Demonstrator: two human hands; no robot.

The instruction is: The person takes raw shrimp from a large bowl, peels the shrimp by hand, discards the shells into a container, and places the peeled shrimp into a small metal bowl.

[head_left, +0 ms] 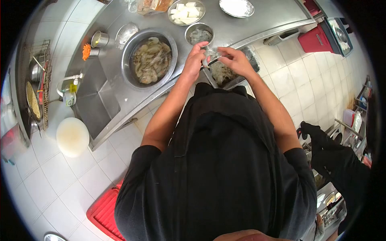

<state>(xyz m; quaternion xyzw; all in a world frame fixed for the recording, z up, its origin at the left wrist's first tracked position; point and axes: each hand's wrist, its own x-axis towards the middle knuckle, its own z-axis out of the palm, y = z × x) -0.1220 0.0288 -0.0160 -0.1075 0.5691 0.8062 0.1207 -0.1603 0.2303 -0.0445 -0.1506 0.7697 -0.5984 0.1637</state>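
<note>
My left hand (pixel 194 61) pinches a greyish shrimp (pixel 206 59) over the counter's front edge. From the other side, my right hand (pixel 237 62) has its thumb and fingers closed at the same shrimp; its fingertips are slightly blurred. Just beyond them stands a small metal bowl (pixel 187 35) holding peeled-looking shrimp (pixel 200 37). Left of my hands is a large metal bowl (pixel 128 60) with a pile of whole shrimp (pixel 150 60). Below my hands, against the apron, a metal container (pixel 238 82) holds brownish shells and scraps (pixel 220 73), partly hidden by my hands.
At the back are a bowl of white chunks (pixel 186 14) and a foil-edged dish (pixel 237 8). Metal cups (pixel 99 39) and a sink (pixel 95 105) lie left. A red bin (pixel 315 39) stands right. Another person in black clothes (pixel 335 160) is at lower right.
</note>
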